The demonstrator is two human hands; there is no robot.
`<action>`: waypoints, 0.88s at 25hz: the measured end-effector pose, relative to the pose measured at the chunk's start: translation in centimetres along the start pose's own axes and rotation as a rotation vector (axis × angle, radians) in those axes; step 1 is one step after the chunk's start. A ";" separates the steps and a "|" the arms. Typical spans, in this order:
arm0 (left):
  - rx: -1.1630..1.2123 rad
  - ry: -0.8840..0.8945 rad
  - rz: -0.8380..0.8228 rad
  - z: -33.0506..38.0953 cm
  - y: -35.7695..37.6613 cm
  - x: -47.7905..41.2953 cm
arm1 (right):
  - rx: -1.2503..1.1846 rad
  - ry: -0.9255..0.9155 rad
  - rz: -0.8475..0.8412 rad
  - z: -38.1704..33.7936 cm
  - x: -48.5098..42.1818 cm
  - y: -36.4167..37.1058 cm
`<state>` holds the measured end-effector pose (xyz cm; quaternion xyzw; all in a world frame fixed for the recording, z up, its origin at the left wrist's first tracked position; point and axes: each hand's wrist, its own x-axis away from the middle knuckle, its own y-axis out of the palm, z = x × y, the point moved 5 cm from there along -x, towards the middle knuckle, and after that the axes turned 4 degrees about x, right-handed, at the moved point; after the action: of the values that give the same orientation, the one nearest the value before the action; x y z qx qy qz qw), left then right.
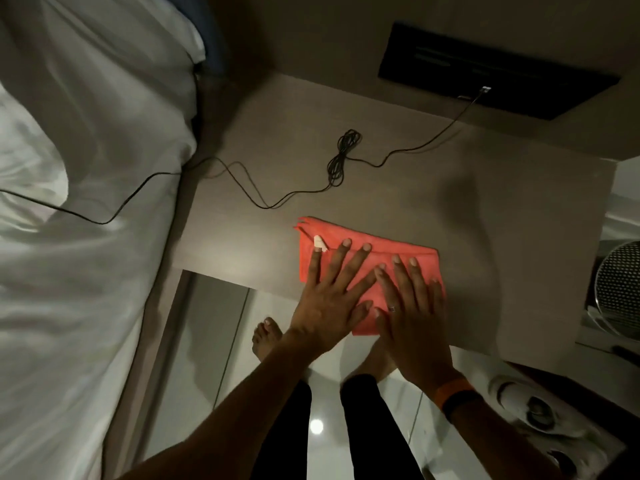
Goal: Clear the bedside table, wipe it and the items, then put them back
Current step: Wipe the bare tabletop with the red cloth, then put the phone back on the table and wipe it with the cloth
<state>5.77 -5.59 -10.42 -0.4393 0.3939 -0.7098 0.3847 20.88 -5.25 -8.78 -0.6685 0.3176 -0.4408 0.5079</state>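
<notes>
Head cam: red cloth (374, 258) lies folded near the front edge of the bedside table (485, 216); left hand (329, 299) and right hand (412, 323) are both flat on it, fingers spread, palms down, gripping nothing. A black cable (343, 157) sits loosely bundled on the tabletop behind the cloth, running from the dark wall panel (495, 71) over to the white bedding (86, 168) on the left.
</notes>
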 end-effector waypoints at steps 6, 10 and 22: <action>0.054 0.031 0.078 0.5 0.6 1.4 | 0.009 0.155 -0.043 -2.1 2.0 0.5; 0.115 -0.100 0.214 -2.2 -4.2 4.2 | -0.153 0.112 0.135 -7.4 -0.7 -4.7; 0.923 -1.118 1.340 -31.6 -23.0 36.3 | -0.578 -0.604 0.042 -51.9 -17.2 -20.4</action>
<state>-39.62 -21.94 12.22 -0.2042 0.0072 -0.1195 0.9716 -33.97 -5.24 11.16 -0.8761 0.2783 -0.1072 0.3787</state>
